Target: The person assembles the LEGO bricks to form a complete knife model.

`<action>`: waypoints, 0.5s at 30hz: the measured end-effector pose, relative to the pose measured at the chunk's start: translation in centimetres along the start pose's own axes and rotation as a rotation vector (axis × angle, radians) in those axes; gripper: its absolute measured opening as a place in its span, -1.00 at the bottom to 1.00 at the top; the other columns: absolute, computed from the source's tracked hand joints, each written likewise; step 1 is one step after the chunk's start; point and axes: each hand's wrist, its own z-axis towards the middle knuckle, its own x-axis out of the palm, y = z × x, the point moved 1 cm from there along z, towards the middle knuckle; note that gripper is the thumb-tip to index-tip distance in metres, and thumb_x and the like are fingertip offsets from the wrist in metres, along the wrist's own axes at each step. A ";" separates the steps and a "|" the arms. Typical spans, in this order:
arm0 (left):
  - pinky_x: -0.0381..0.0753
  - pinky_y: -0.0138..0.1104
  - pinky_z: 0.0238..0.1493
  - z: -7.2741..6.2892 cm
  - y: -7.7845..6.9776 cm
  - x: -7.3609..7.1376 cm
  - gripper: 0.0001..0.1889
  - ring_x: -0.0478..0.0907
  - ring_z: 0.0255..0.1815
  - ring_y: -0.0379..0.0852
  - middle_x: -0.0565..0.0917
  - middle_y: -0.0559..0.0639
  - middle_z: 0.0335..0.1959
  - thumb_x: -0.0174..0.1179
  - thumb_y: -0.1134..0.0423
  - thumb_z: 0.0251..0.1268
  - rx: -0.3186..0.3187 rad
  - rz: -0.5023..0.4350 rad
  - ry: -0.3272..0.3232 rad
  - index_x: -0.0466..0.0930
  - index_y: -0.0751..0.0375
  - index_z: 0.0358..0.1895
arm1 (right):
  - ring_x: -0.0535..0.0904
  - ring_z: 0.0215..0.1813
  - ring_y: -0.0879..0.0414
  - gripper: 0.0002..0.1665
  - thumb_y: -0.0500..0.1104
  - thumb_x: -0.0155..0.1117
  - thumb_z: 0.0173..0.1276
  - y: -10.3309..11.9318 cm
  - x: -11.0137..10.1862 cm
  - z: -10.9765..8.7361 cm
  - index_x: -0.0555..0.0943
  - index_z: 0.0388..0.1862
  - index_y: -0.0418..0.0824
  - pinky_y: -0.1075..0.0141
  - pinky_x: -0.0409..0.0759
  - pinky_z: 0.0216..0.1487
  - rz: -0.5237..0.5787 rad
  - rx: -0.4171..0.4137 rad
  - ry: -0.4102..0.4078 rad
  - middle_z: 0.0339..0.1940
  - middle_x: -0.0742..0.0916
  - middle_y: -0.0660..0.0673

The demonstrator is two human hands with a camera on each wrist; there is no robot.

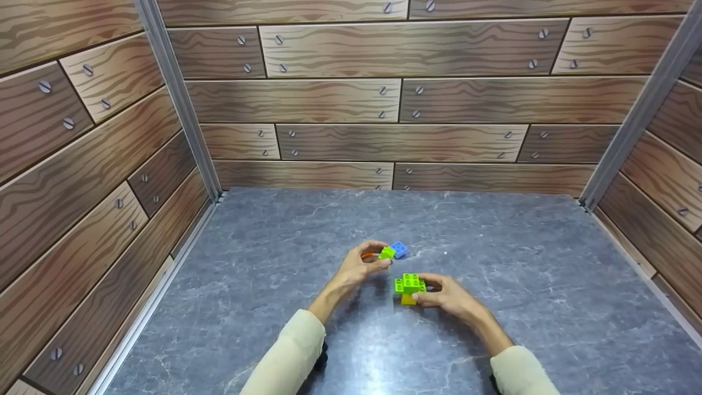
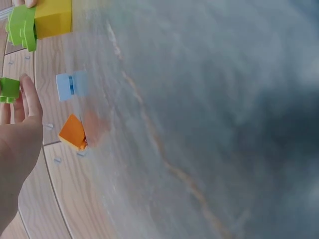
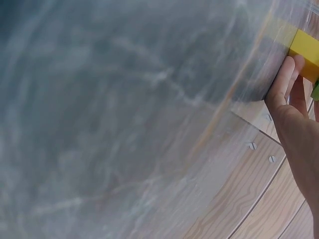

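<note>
Between thumb and fingers, my left hand (image 1: 357,265) pinches a small green toy building brick (image 1: 387,252). The same green brick (image 2: 9,88) shows at the left wrist view's edge, lifted off the table. Just beyond that hand lies a blue brick (image 1: 399,249). An orange brick (image 2: 73,132) with a slanted side rests on the table, mostly hidden by the left hand in the head view. My right hand (image 1: 451,297) grips a stack of green bricks (image 1: 411,283) from its right side. Beneath the green bricks is a yellow brick (image 1: 408,299), also visible in the right wrist view.
The grey marbled tabletop (image 1: 274,247) lies under everything. Wood-patterned panels (image 1: 400,99) stand at the back and both sides, with metal corner posts (image 1: 184,104) where they meet.
</note>
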 end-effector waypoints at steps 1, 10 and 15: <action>0.64 0.02 0.21 0.0 -0.1 0.0 -0.57 0.69 0.01 0.00 0.62 0.12 0.17 0.39 0.35 0.37 0.005 -0.009 0.002 0.57 0.30 0.26 | 0.69 0.05 -0.02 -0.23 -0.23 0.41 0.43 0.0 0.0 0.0 0.34 0.50 -0.50 0.12 0.70 0.14 -0.001 0.001 -0.001 0.19 0.65 -0.38; 0.69 -0.19 0.11 -0.4 -0.5 0.2 -0.59 0.68 0.02 -0.06 0.71 0.09 0.09 0.38 0.29 0.40 0.029 -0.004 -0.002 0.60 0.30 0.25 | 0.69 0.08 -0.02 -0.25 -0.23 0.39 0.45 -0.2 0.1 0.2 0.36 0.48 -0.52 0.13 0.71 0.13 0.009 -0.013 0.013 0.20 0.65 -0.38; 0.65 -0.19 0.16 -0.8 -1.0 0.6 -0.56 0.65 0.07 -0.07 0.72 0.02 0.10 0.42 0.24 0.37 0.012 -0.004 0.016 0.64 0.19 0.28 | 0.68 0.10 -0.03 -0.28 -0.22 0.39 0.46 -0.1 0.1 0.1 0.38 0.47 -0.51 0.12 0.70 0.14 0.015 -0.013 0.015 0.18 0.67 -0.36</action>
